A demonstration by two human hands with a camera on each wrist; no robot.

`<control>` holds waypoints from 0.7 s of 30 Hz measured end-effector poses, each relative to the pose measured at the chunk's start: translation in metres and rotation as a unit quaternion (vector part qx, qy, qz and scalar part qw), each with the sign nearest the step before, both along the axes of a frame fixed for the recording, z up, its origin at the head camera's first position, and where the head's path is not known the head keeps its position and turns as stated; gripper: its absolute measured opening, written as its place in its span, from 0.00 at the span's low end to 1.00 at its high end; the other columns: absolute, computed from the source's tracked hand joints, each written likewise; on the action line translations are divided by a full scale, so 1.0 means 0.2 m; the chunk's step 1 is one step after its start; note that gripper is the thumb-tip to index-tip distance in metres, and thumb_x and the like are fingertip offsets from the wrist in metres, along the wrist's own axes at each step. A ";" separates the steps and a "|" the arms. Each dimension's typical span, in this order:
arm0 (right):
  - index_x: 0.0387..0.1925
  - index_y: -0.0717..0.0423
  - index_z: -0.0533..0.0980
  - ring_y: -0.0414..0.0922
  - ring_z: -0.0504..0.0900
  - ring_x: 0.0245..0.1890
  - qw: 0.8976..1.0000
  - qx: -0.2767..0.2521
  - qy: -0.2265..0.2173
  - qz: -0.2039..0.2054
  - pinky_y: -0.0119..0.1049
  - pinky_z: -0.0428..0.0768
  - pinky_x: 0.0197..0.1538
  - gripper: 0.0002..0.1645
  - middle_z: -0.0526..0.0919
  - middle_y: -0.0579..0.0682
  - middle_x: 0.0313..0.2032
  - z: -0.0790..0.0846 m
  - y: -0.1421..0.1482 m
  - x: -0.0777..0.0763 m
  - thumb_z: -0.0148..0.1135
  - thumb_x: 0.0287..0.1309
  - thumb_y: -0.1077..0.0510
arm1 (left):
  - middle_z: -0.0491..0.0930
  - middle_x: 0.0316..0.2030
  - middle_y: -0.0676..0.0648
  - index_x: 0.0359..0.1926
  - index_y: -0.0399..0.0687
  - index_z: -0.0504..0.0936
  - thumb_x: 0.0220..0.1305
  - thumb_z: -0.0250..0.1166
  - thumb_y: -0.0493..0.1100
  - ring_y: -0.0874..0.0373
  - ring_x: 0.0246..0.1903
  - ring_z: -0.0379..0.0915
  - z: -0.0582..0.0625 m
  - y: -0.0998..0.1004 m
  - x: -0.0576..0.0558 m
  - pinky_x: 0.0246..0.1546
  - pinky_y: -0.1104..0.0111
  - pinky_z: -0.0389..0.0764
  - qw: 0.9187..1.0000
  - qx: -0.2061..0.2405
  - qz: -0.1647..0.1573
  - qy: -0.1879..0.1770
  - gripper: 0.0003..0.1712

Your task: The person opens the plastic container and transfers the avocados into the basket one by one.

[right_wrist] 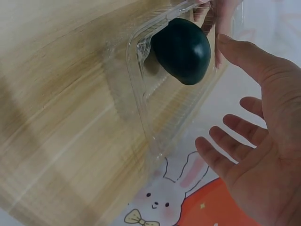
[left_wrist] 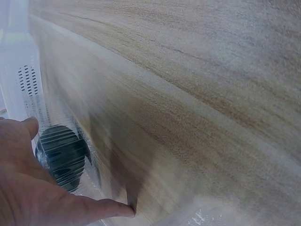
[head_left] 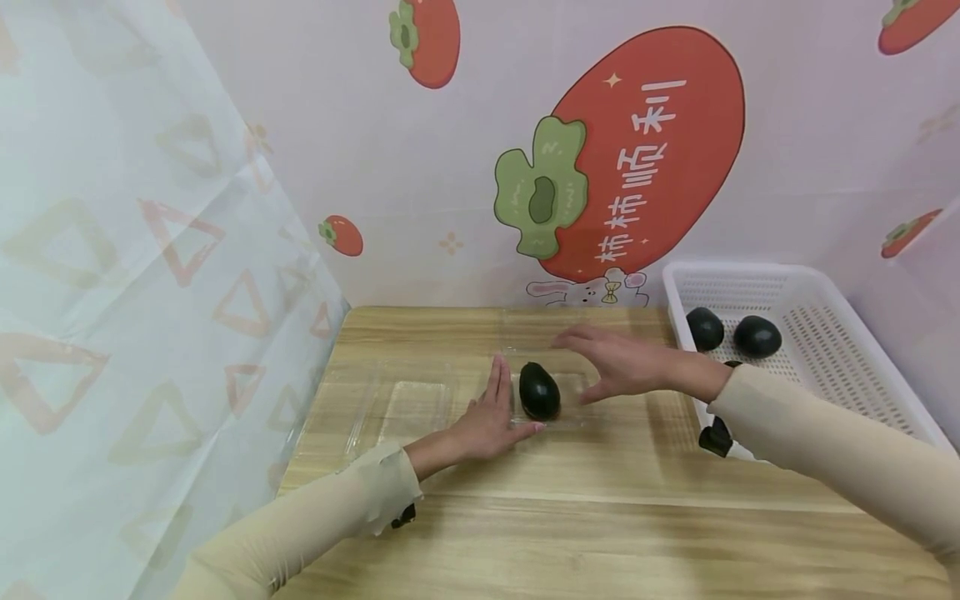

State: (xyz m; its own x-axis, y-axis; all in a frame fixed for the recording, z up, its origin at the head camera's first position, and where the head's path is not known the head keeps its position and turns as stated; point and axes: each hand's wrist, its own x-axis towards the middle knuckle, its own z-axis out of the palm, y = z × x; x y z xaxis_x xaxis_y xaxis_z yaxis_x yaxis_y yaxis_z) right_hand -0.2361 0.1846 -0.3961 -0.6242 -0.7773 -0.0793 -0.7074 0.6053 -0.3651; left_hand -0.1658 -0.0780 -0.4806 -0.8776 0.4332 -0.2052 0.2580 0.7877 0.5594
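Note:
A dark green avocado (head_left: 540, 392) lies in a clear plastic box (right_wrist: 134, 77) on the table, whose lid (head_left: 521, 327) is folded open toward the wall. My left hand (head_left: 489, 421) rests along the box's left side, its fingers extended and its thumb stretched across the near edge. In the left wrist view the avocado shows through the box's ribbed wall. At the right side hovers my right hand (head_left: 626, 367), fingers spread and nothing held. The right wrist view has its palm (right_wrist: 263, 179) facing the box, apart from the avocado.
To the left on the wooden table (head_left: 570, 533) stands another clear plastic box (head_left: 412, 408). A white perforated basket (head_left: 810, 279) at the right has avocados (head_left: 757, 337) in it, one partly hidden by my right arm. A printed cloth wall (head_left: 435, 183) rises behind the table.

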 end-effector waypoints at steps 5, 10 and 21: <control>0.75 0.54 0.70 0.57 0.74 0.71 1.000 0.003 -0.017 0.001 0.58 0.78 0.67 0.54 0.73 0.57 0.72 -0.03 -0.04 -0.01 0.85 0.51 0.45 | 0.20 0.83 0.34 0.82 0.34 0.24 0.74 0.61 0.69 0.35 0.78 0.54 -0.01 0.00 0.00 0.68 0.28 0.62 1.000 0.001 0.001 -0.001 0.69; 0.74 0.56 0.71 0.58 0.74 0.70 1.000 -0.003 -0.017 0.020 0.58 0.77 0.68 0.53 0.73 0.58 0.71 -0.06 -0.08 -0.02 0.86 0.51 0.47 | 0.19 0.83 0.34 0.82 0.34 0.23 0.74 0.61 0.69 0.36 0.79 0.54 -0.01 0.00 0.00 0.68 0.27 0.62 1.000 0.000 0.001 -0.002 0.69; 0.72 0.60 0.72 0.57 0.76 0.69 0.999 -0.003 -0.016 0.035 0.58 0.76 0.69 0.53 0.76 0.58 0.70 -0.12 -0.14 -0.04 0.86 0.50 0.47 | 0.18 0.82 0.34 0.82 0.34 0.23 0.74 0.59 0.71 0.38 0.81 0.48 0.00 0.00 0.00 0.69 0.28 0.61 1.000 -0.004 -0.002 -0.009 0.69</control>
